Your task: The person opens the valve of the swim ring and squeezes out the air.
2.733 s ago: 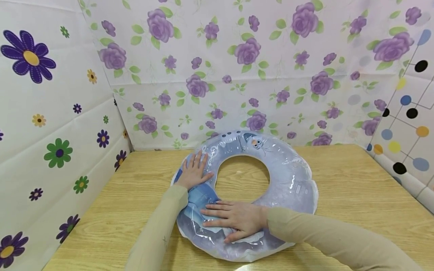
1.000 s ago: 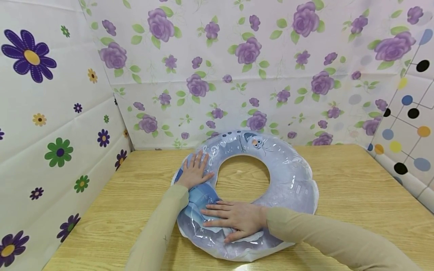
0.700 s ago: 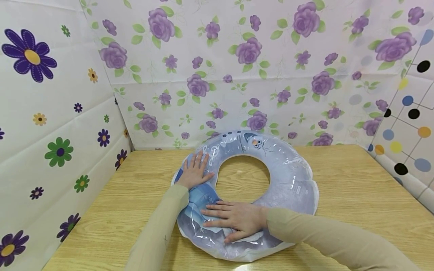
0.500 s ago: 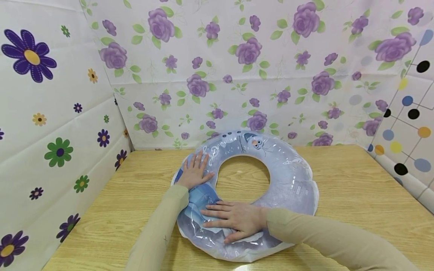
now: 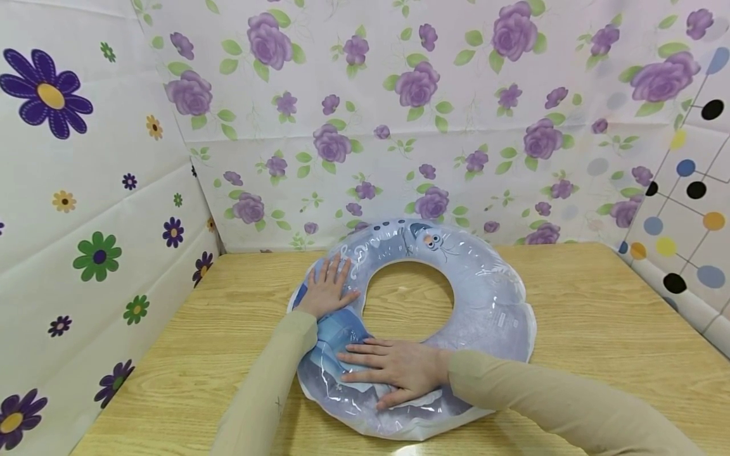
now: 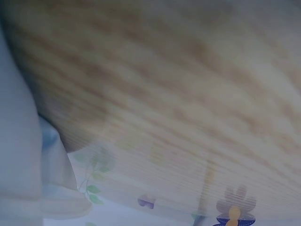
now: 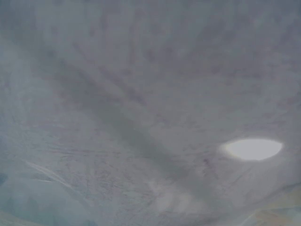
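Observation:
An inflated swim ring [image 5: 487, 291], pale blue and lilac with a printed snowman and clear glossy vinyl, lies flat on the wooden table. My left hand [image 5: 327, 289] rests on its left side, fingers spread and pointing away from me. Across the near part of the ring lies my right hand [image 5: 396, 370], palm down, its straight fingers pointing left. In the left wrist view a blurred edge of the swim ring [image 6: 21, 155] fills the left side. The right wrist view holds only the blurred, close surface of the swim ring [image 7: 155, 99] with a bright reflection.
The wooden table [image 5: 599, 329] reaches back to a wall cloth [image 5: 376, 171] with purple roses, which the ring's far edge overlaps in the head view. A daisy-print cloth [image 5: 108, 190] hangs at the left, a dotted cloth [image 5: 684, 221] at the right.

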Available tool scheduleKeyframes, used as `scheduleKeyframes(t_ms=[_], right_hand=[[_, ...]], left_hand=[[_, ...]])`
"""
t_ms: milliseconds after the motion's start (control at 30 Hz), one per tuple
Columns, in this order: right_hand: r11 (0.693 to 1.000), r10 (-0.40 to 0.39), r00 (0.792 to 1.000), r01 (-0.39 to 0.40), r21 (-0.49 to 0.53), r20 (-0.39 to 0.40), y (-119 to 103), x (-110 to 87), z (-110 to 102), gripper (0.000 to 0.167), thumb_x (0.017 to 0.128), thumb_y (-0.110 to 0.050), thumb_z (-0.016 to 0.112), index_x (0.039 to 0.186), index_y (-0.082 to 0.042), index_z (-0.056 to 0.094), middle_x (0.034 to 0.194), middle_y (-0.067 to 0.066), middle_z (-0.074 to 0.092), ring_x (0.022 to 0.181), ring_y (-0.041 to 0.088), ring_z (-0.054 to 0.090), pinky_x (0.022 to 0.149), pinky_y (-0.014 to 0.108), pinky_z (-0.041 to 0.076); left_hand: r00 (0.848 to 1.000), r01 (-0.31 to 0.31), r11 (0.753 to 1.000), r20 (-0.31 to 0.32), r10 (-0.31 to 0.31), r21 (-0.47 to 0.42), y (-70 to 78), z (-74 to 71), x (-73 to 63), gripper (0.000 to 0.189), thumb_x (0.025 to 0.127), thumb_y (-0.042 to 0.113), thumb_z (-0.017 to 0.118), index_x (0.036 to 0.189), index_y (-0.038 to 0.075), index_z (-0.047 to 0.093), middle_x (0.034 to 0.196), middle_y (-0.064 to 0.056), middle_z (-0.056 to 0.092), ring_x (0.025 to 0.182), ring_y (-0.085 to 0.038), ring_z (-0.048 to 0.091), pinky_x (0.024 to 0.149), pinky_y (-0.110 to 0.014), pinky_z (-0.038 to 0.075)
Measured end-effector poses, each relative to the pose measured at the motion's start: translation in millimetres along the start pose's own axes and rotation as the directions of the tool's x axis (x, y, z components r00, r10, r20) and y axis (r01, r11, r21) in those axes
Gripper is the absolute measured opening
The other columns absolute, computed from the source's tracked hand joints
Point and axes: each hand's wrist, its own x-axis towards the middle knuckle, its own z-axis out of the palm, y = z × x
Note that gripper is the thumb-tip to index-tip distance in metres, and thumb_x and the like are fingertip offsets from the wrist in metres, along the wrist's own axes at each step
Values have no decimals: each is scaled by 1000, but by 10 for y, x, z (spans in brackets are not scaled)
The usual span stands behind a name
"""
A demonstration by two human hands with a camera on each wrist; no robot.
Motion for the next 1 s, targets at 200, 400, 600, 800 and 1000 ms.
scheduleKeyframes(t_ms=[200,400,600,800,1000], right_hand=[[1000,2,1000,-2,1,1,-8,1,-7,67,93,-57,15,147,-18,11,150,9,2,134,27,4,103,44,10],[1000,0,1000,0,3,-2,-12,4,-14,67,93,-57,15,147,-18,11,150,9,2,133,27,5,103,44,11],[1000,0,1000,0,7,2,-12,4,-11,67,93,-57,15,147,-18,11,150,9,2,133,27,5,103,44,11],[1000,3,1000,-3,9,7,-9,4,1,67,92,-57,14,147,-18,11,150,9,1,134,27,4,103,44,11],[1000,2,1000,-2,9,22,-9,4,4,66,93,-56,15,147,-19,9,150,9,1,134,27,3,103,44,10]], left_hand=[[1000,5,1000,9,-5,6,4,1,3,81,90,59,34,146,11,2,148,-14,-6,132,-36,-4,98,-58,2],[1000,7,1000,11,-7,3,7,0,3,81,89,59,34,146,11,3,148,-15,-5,132,-35,-4,98,-58,2],[1000,3,1000,6,-3,3,-1,12,8,81,90,59,34,146,11,4,148,-15,-5,132,-35,-4,98,-58,2],[1000,0,1000,7,0,-3,3,3,3,81,90,58,35,146,11,3,148,-14,-6,132,-35,-5,97,-58,2],[1000,3,1000,20,-3,-4,14,3,-1,80,90,58,35,146,11,2,148,-14,-7,132,-35,-5,98,-58,2]])
